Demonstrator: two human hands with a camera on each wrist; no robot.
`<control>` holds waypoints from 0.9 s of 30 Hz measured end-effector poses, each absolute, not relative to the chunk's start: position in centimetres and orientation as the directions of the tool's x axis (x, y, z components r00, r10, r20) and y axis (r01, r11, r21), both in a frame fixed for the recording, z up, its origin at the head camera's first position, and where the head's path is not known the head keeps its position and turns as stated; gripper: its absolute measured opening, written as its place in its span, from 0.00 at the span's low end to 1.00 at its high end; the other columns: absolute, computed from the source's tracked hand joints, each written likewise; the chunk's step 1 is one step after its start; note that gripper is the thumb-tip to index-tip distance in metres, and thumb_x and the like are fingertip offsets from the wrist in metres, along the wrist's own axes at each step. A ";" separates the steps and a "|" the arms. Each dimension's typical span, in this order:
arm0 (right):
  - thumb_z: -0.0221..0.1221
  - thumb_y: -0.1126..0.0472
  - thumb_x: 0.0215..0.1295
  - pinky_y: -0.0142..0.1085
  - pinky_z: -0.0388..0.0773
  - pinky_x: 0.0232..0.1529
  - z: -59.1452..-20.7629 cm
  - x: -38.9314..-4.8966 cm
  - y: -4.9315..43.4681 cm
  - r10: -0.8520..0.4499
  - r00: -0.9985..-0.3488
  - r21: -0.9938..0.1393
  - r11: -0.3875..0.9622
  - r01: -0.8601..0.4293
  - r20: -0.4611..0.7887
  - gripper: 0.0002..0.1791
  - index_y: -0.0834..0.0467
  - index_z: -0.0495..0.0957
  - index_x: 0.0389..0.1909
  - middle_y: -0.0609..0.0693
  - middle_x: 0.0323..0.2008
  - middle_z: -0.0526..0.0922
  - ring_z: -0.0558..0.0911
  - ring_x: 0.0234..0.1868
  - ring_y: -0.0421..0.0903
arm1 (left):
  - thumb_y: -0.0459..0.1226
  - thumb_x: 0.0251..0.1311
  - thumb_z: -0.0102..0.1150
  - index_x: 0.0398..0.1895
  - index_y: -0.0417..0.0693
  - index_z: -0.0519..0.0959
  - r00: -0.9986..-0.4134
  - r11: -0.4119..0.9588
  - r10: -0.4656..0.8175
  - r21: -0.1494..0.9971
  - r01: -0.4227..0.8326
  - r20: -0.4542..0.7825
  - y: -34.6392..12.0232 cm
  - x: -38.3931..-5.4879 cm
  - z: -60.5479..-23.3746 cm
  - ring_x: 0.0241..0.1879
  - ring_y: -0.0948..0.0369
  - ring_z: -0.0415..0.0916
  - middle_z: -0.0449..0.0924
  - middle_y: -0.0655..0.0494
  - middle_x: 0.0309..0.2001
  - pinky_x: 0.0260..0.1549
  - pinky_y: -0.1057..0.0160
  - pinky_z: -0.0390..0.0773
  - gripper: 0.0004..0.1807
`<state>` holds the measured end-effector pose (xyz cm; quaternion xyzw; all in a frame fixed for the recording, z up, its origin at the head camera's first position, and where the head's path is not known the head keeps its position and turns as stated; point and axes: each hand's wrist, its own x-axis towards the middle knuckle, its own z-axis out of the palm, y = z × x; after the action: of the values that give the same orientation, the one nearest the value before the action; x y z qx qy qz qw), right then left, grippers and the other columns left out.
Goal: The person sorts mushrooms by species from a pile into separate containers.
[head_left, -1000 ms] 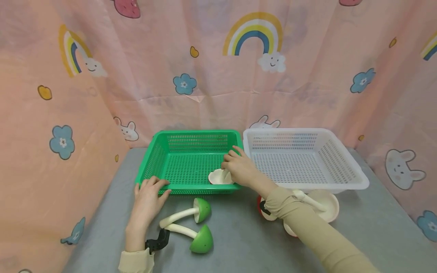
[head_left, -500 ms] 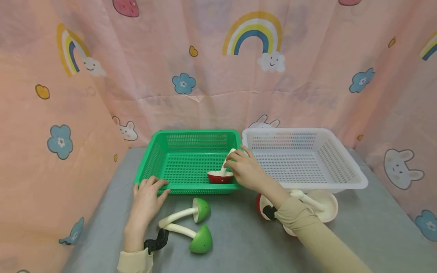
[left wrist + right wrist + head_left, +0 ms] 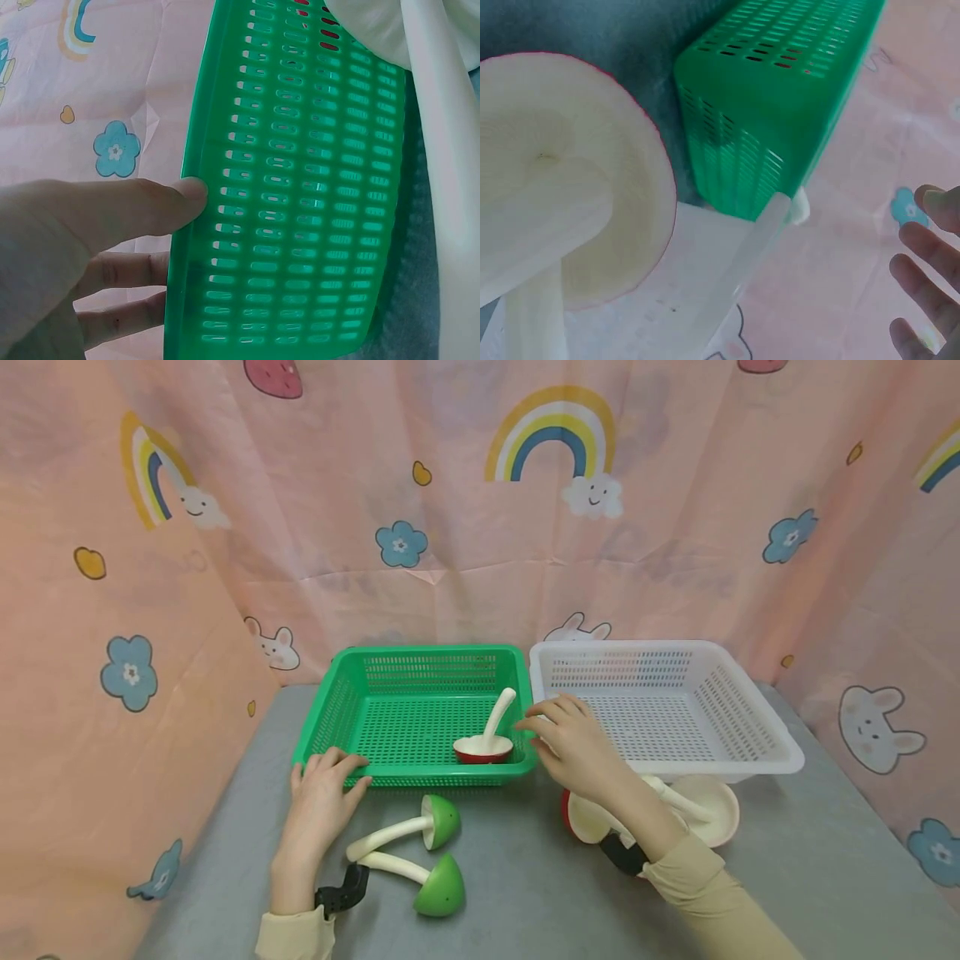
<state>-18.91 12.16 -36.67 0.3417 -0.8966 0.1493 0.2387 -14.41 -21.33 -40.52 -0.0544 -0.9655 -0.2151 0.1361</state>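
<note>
A red-capped toy mushroom (image 3: 482, 748) stands cap down at the right end of the green basket (image 3: 420, 771), its white stem pointing up. My left hand (image 3: 321, 806) holds the basket's front left rim. In the left wrist view the thumb (image 3: 184, 201) lies on the rim from outside, other fingers behind it. Just right of the green basket, my right hand (image 3: 581, 752) hovers with spread fingers and nothing in them. Those fingertips (image 3: 911, 277) also show apart in the right wrist view.
Two green-capped toy mushrooms (image 3: 441, 887) lie in front of the green basket. A white basket (image 3: 667, 768) stands to its right. Before that lie several red-edged toy mushrooms (image 3: 720, 810), partly hidden by the right forearm. A patterned pink curtain (image 3: 465, 593) hangs behind.
My right hand has let go of the red-capped mushroom and drawn back to the right. The mushroom has tipped from lying over to standing on its cap. My left hand stays put.
</note>
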 end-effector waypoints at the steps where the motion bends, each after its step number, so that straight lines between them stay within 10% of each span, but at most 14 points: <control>1: 0.62 0.69 0.56 0.50 0.70 0.59 -36.6 -18.6 12.4 -0.531 -0.659 -0.117 0.725 -0.679 0.533 0.12 0.54 0.84 0.41 0.50 0.43 0.83 0.77 0.48 0.51 | 0.38 0.59 0.65 0.46 0.48 0.83 -0.957 0.902 0.047 0.400 0.164 0.285 -21.3 -14.4 -40.5 0.53 0.43 0.69 0.77 0.48 0.45 0.62 0.27 0.50 0.12; 27: 0.65 0.66 0.53 0.47 0.76 0.51 -38.5 -12.6 18.0 -0.385 -0.751 -0.217 0.797 -0.563 0.537 0.17 0.55 0.81 0.46 0.49 0.45 0.83 0.79 0.48 0.49 | 0.37 0.59 0.64 0.47 0.47 0.82 -0.959 0.906 0.052 0.390 0.162 0.277 -21.3 -14.4 -40.5 0.54 0.43 0.68 0.78 0.47 0.46 0.62 0.27 0.49 0.13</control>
<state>-12.60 18.04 -38.51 0.2584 -0.9170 0.1858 0.2404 -14.41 -21.27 -40.46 -0.0551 -0.9674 -0.2091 0.1315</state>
